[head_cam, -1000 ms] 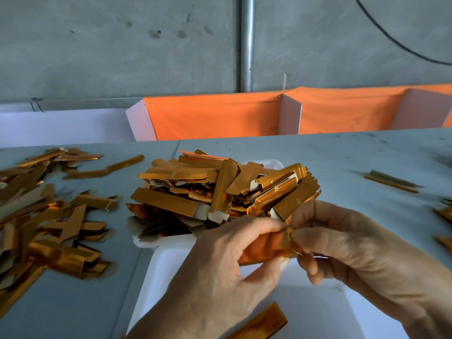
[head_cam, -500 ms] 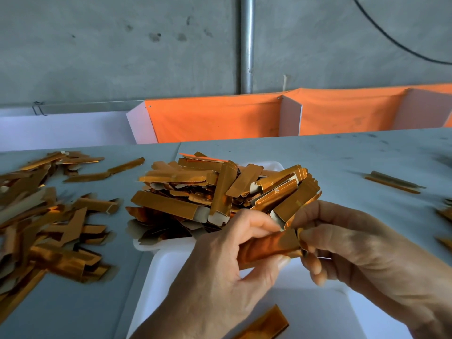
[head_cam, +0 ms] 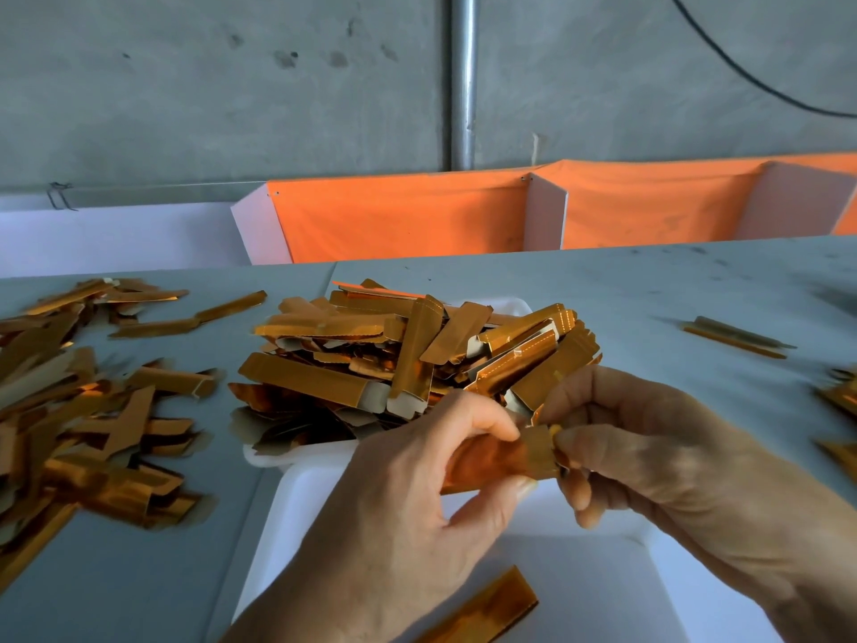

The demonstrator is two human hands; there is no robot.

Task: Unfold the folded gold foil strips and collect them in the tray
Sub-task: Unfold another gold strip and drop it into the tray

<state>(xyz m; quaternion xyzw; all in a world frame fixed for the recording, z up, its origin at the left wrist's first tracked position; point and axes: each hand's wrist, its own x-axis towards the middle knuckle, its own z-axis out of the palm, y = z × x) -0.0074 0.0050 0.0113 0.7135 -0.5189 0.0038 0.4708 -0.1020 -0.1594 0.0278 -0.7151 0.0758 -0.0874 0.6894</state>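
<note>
One gold foil strip (head_cam: 503, 457) pinched by two hands, left hand (head_cam: 408, 517), right hand (head_cam: 658, 461)

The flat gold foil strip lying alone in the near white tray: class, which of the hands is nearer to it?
Left. The left hand hovers directly above the flat gold foil strip; the right hand is farther up and right.

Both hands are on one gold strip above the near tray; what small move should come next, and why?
Probably pull the flap open: the left hand holds the strip and the right hand pinches its folded end. Only then drop it into the near tray.
</note>
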